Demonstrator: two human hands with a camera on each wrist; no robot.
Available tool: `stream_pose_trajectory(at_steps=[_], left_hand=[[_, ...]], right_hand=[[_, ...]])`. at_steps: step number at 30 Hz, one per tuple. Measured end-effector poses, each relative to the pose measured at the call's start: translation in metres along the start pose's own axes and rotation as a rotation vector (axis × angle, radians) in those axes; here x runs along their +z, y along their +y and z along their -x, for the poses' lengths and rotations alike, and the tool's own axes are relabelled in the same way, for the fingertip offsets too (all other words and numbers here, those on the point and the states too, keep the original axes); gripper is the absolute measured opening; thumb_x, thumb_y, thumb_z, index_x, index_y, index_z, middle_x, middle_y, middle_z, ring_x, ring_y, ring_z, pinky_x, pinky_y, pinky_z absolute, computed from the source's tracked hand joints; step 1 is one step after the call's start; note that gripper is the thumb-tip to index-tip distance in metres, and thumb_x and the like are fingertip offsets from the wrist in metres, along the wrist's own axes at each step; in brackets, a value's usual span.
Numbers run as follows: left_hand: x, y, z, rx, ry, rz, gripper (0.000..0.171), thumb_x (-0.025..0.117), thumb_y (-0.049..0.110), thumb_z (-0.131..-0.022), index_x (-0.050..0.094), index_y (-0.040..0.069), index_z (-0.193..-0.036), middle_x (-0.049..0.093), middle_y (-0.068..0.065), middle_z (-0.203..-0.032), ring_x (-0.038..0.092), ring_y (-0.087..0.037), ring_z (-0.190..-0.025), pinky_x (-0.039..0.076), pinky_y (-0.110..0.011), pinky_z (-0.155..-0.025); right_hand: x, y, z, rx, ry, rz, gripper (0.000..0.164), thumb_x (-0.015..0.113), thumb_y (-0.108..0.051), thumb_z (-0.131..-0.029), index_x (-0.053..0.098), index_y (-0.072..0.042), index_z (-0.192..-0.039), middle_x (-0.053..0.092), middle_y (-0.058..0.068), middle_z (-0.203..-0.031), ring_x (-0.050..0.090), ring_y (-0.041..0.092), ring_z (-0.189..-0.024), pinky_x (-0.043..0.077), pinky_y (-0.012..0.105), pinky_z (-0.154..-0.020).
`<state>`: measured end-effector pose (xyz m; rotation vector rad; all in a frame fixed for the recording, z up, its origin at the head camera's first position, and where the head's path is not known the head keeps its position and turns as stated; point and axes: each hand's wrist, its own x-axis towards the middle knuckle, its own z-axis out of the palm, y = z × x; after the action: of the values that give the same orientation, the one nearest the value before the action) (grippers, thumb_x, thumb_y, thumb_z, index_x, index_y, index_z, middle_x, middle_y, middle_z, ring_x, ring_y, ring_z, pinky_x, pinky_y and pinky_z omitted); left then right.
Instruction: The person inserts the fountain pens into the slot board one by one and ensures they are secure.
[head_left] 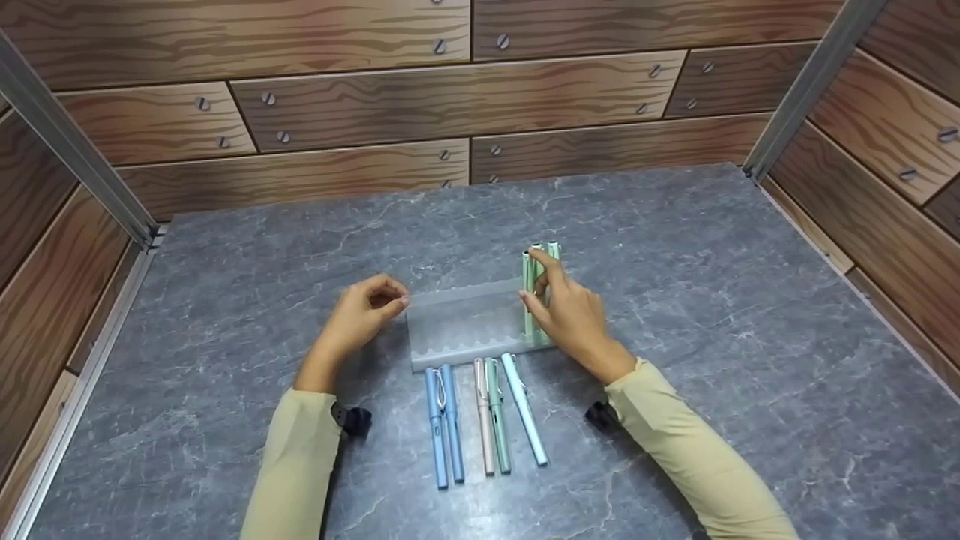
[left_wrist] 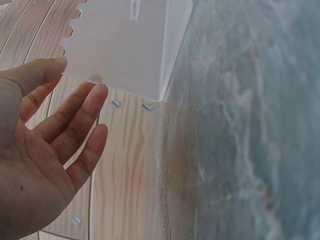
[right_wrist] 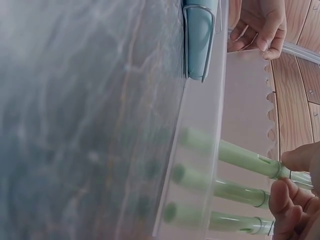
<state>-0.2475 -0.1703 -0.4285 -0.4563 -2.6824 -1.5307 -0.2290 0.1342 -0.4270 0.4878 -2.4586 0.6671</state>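
Note:
A translucent pen rack [head_left: 465, 319] with scalloped notches stands on the table. Several light green pens stand upright in its right end. My right hand [head_left: 570, 307] pinches the leftmost green pen [right_wrist: 245, 157] near its upper end, thumb on one side and fingers on the other. At the rack's opposite end, my left hand [head_left: 360, 311] holds the upper left corner between thumb and fingertips. The left wrist view shows that thumb [left_wrist: 55, 65] at the notched edge, with its other fingers loosely spread.
In front of the rack lie two blue pens [head_left: 436, 427], a beige pen [head_left: 484, 420], a darker green pen [head_left: 497, 420] and a pale blue pen [head_left: 525, 412]. Wood-patterned panels [head_left: 465, 105] border the grey marbled table [head_left: 262, 300] at the back and sides.

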Motion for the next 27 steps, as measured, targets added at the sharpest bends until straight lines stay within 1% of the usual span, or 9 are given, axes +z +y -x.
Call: stream_pose_trajectory(at_steps=[9, 16, 18, 27], left_hand=[[0.0003, -0.0008, -0.0003, -0.001, -0.001, 0.004, 0.01, 0.066, 0.009, -0.09, 0.066, 0.003, -0.098, 0.071, -0.015, -0.099, 0.066, -0.025, -0.091, 0.052, -0.038, -0.083], [-0.0008, 0.0003, 0.0006, -0.025, -0.02, 0.007, 0.012, 0.065, 0.013, -0.092, 0.066, 0.005, -0.1, 0.071, -0.014, -0.103, 0.067, -0.027, -0.097, 0.052, -0.041, -0.088], [-0.001, 0.0006, 0.0006, -0.019, -0.02, 0.008, 0.012, 0.064, 0.013, -0.092, 0.066, 0.004, -0.1, 0.071, -0.015, -0.103, 0.067, -0.028, -0.097, 0.052, -0.042, -0.088], [-0.0011, 0.0008, 0.0013, -0.015, -0.022, 0.013, 0.011, 0.064, 0.011, -0.092, 0.065, 0.003, -0.1, 0.07, -0.015, -0.102, 0.066, -0.027, -0.095, 0.052, -0.039, -0.086]], right_hand=[[-0.003, -0.0006, -0.0023, 0.006, -0.038, -0.004, 0.058, 0.071, -0.023, -0.087, 0.043, -0.013, -0.137, 0.064, 0.001, -0.081, 0.047, 0.013, -0.054, 0.042, 0.033, -0.047], [-0.0047, -0.0011, -0.0031, 0.012, -0.057, 0.002, 0.059, 0.071, -0.022, -0.086, 0.043, -0.012, -0.137, 0.063, 0.0, -0.076, 0.048, 0.014, -0.053, 0.043, 0.036, -0.048], [-0.0048, -0.0011, -0.0034, 0.01, -0.058, 0.007, 0.059, 0.071, -0.022, -0.086, 0.043, -0.011, -0.137, 0.063, 0.0, -0.076, 0.048, 0.014, -0.053, 0.043, 0.036, -0.048], [-0.0042, -0.0024, -0.0046, 0.021, -0.061, 0.015, 0.059, 0.071, -0.022, -0.086, 0.044, -0.011, -0.137, 0.062, 0.0, -0.073, 0.049, 0.016, -0.053, 0.043, 0.036, -0.048]])
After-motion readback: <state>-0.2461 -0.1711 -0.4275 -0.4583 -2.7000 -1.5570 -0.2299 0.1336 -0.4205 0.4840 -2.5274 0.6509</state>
